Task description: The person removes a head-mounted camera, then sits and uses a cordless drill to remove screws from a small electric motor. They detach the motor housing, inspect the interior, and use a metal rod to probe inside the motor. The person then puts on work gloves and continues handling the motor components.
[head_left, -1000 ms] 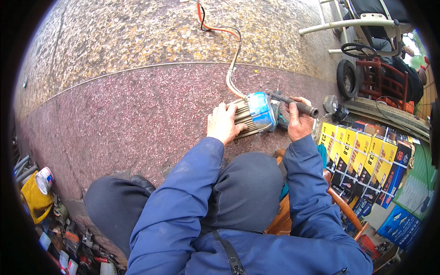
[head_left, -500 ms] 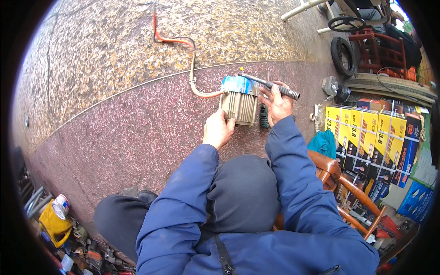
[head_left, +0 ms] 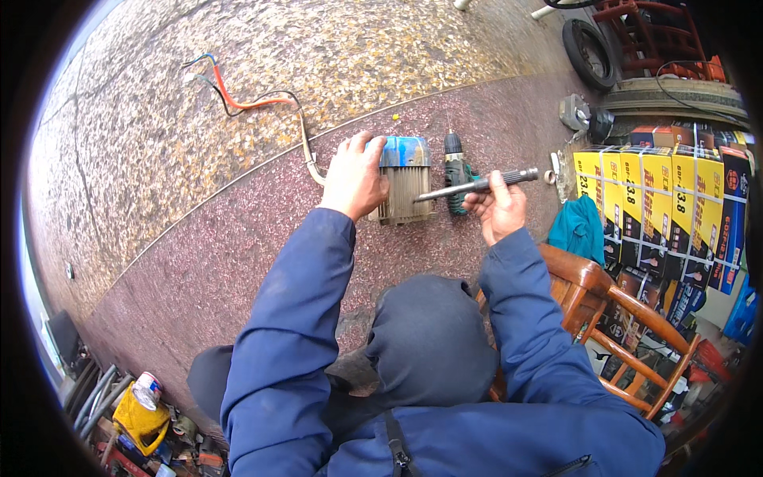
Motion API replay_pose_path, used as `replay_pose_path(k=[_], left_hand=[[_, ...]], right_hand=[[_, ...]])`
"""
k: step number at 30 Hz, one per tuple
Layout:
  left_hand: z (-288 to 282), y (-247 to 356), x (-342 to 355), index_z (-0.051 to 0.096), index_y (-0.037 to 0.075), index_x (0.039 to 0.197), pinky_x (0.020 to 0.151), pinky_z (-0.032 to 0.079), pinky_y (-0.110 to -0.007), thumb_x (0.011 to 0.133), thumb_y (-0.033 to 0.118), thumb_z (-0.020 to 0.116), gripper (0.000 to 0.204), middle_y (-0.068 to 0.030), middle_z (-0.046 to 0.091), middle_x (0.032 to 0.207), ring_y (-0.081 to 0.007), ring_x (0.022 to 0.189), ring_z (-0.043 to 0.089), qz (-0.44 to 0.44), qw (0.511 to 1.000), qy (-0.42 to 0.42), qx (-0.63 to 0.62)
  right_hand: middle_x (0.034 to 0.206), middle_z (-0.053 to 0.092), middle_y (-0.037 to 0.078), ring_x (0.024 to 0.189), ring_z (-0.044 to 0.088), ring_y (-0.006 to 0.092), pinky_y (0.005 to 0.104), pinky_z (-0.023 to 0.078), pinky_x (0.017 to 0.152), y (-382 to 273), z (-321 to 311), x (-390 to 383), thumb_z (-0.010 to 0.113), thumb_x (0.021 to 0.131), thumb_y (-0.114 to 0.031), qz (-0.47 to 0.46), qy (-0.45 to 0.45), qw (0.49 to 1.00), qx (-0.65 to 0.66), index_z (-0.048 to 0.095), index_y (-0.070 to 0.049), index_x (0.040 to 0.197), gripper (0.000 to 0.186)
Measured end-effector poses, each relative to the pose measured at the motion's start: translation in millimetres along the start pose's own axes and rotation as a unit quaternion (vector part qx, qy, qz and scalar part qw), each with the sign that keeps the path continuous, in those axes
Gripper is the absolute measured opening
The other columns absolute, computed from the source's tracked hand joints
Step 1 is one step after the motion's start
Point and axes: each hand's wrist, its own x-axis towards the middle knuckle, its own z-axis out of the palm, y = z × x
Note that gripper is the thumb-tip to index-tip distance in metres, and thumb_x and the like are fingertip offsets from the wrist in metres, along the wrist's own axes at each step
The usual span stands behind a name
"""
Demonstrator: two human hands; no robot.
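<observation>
Wiring: cable (head_left: 305, 141) bending across the floor (head_left: 199, 266).
Left grip: your left hand (head_left: 355, 176) clasps the finned box (head_left: 404, 191).
Box spot: floor ahead of you.
Beside it: green drill (head_left: 455, 171), just right.
Right grip: your right hand (head_left: 501, 211) pinches the rod tool (head_left: 464, 189), tip over the box.

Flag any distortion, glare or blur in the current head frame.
Head view: fisheye bends the floor seam into an arc, black rim around; glossy highlights on the wooden chair; washed-out band at upper left. Head view, centre: finned box, dark rod and right hand look reasonably sharp, no obvious motion blur.
</observation>
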Motion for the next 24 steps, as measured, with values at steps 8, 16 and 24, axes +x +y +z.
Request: replay_pose_path(k=[8, 16, 24], left_hand=[[-1, 5, 31, 0.050, 0.006, 0.124, 0.095, 0.045, -0.040, 0.068, 0.003, 0.060, 0.057, -0.0202, 0.052, 0.117, -0.0377, 0.111, 0.051, 0.038, 0.989, -0.139, -0.026], [-25, 12, -30, 0.049, -0.001, 0.116, 0.081, 0.049, -0.044, 0.064, 0.015, 0.063, 0.056, -0.0238, 0.053, 0.102, -0.0382, 0.095, 0.056, -0.184, 0.981, -0.063, 0.028], [-21, 7, -52, 0.049, -0.005, 0.117, 0.085, 0.048, -0.041, 0.066, 0.021, 0.062, 0.059, -0.0233, 0.054, 0.108, -0.0353, 0.098, 0.056, -0.167, 0.984, -0.029, 0.062]], right_hand=[[0.073, 0.061, 0.009, 0.055, 0.062, 0.0177, 0.0326, 0.055, 0.048, 24, 6, 1, 0.055, 0.094, -0.024, 0.111, 0.016, 0.994, 0.010, 0.051, -0.004, 0.089, 0.021], [0.073, 0.059, 0.010, 0.056, 0.063, 0.0190, 0.0346, 0.056, 0.049, 32, 16, 13, 0.056, 0.093, -0.025, 0.103, -0.006, 0.992, 0.076, 0.051, -0.003, 0.092, 0.023], [0.079, 0.062, 0.009, 0.069, 0.063, 0.0199, 0.0367, 0.056, 0.065, 57, 3, -2, 0.057, 0.092, -0.029, 0.158, 0.038, 0.968, 0.193, 0.055, -0.006, 0.091, 0.023]])
